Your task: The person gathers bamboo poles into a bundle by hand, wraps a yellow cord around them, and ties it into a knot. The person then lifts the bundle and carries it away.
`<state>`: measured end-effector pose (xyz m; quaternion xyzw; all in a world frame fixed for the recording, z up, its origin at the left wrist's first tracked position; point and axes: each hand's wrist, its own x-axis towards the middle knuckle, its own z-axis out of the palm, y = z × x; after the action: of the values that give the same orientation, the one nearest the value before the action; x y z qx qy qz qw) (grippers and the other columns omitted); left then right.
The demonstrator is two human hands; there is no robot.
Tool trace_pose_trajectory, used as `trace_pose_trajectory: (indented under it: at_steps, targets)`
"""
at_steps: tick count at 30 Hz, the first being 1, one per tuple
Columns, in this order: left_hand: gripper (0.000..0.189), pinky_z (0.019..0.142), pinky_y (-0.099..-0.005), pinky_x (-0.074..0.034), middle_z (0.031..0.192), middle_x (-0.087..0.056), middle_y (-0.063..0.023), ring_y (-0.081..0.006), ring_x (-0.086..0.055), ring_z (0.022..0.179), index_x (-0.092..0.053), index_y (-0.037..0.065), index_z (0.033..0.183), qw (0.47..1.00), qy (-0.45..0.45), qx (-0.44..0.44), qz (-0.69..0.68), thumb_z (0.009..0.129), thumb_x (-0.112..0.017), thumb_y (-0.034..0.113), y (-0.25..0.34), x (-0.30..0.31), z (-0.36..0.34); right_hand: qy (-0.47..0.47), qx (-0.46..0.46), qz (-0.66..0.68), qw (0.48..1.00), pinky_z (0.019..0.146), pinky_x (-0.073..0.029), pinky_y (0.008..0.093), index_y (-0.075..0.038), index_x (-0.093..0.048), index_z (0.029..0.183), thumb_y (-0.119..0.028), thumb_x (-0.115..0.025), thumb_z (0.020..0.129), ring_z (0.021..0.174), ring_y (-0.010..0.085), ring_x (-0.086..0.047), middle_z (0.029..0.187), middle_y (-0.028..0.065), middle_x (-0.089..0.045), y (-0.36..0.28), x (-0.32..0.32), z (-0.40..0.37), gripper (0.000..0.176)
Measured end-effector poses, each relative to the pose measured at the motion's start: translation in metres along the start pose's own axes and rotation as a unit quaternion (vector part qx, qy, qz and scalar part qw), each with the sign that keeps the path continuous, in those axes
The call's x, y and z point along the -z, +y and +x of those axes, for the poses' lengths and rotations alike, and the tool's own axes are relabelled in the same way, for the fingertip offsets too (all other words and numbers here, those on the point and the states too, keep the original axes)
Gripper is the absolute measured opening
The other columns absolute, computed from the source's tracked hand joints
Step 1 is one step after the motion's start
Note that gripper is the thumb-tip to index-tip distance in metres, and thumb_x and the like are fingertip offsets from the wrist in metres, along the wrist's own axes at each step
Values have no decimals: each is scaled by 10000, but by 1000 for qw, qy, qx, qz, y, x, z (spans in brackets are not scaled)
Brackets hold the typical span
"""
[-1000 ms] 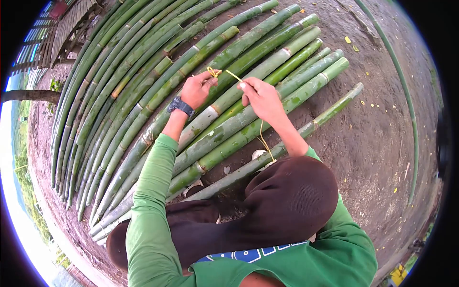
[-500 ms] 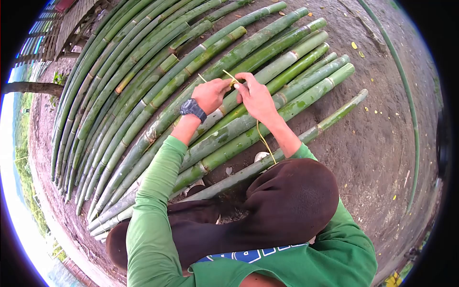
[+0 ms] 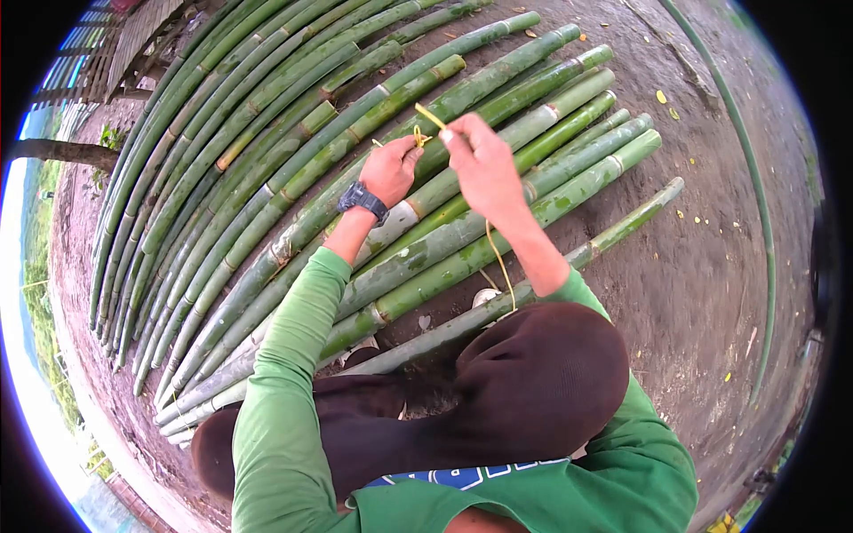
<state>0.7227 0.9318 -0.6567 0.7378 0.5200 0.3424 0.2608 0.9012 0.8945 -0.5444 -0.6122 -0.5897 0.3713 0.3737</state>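
Observation:
A yellow cord [image 3: 501, 264] runs from beneath my right hand down over the front bamboo pole [image 3: 426, 330]. My left hand [image 3: 391, 173], with a dark watch on its wrist, pinches a small loop of this cord above the bundle of green bamboo poles [image 3: 426, 244]. My right hand [image 3: 484, 164] is closed on the cord's end, a little to the right of the left hand. A short yellow tip pokes up beyond its fingers. Part of the cord is hidden under the hands, and the right fingertips are slightly blurred.
Many more bamboo poles [image 3: 240, 133] lie side by side at the left. A thin green pole [image 3: 760, 178] lies on the bare soil [image 3: 684, 293] at the right. My bent knee [image 3: 560, 373] is close below the front pole. A wooden structure [image 3: 133, 44] stands at upper left.
My right hand has moved a little right and down, away from the left hand, drawing the cord end. A loop of cord now shows at the left fingertips.

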Motion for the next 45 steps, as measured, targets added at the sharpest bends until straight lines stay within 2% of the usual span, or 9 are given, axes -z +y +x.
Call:
trace_pose_trajectory:
  at_steps: [3,6,8,12,32,34,36,38,45]
  targets:
    - [257,829,-451,-559,1004,-725,-224,-420,-694,938,-716,73,1189,999,24,41,-16,978,-632,193,-31,-3,0,15,102,116,988,620,-464,314,-17,-636,1016,-211,-597,1021,633,138,-549,691,65,-586,-77,46,4,198]
    - [296,855,-401,-565,1009,-766,-160,-328,-735,962,-709,65,1233,994,6,92,-60,991,-629,214,-44,7,12,-16,165,47,985,647,-482,364,-11,-633,1042,-227,-599,1009,640,230,-586,726,141,-614,-96,47,15,221]
    - [306,871,-379,-559,988,-784,-112,-263,-747,962,-708,59,1244,986,2,132,-106,1005,-610,221,-48,8,19,-81,114,1,990,540,-411,299,-33,-641,1025,-206,-586,1028,561,103,-500,628,-2,-543,-62,15,34,182]
    - [295,875,-383,-556,974,-784,-105,-256,-743,945,-714,56,1221,986,-9,140,-89,1012,-593,226,-44,11,25,-111,-5,-126,986,819,-526,546,-50,-657,1063,-275,-559,1002,953,451,-686,964,245,-720,17,-40,62,252]
    - [187,804,-525,-535,990,-668,-177,-419,-656,957,-647,67,1110,984,-31,-33,171,996,-552,181,-21,8,3,-144,19,-259,955,881,-532,512,-159,-696,1103,-300,-595,1011,1013,413,-678,1041,190,-723,31,-61,76,196]
    - [203,835,-500,-541,1011,-673,-173,-416,-656,955,-656,51,1139,991,-41,19,129,986,-586,163,-15,11,3,-35,162,-274,947,923,-526,493,-129,-717,1064,-283,-625,984,1091,353,-648,1115,172,-699,35,-59,71,196]
    - [257,859,-475,-550,1054,-684,-182,-403,-667,970,-671,38,1189,998,-17,-57,24,960,-647,152,-31,12,12,-22,217,-42,975,892,-526,411,-56,-715,1053,-192,-602,1006,998,303,-645,977,119,-678,40,-59,83,184]
    - [395,1024,-428,-514,1259,-679,-194,-367,-648,1162,-653,78,1337,993,-72,-66,-70,948,-673,143,-43,22,25,-100,46,186,976,835,-483,287,-23,-681,992,-171,-539,1072,795,156,-571,780,8,-571,7,-45,74,220]
    - [445,1176,-462,-402,1425,-590,-173,-387,-507,1368,-588,95,1404,978,-183,-86,-54,994,-629,263,19,60,3,-175,-133,292,931,618,-411,254,-32,-607,1024,-159,-511,1085,612,64,-378,700,-35,-437,-59,17,7,171]
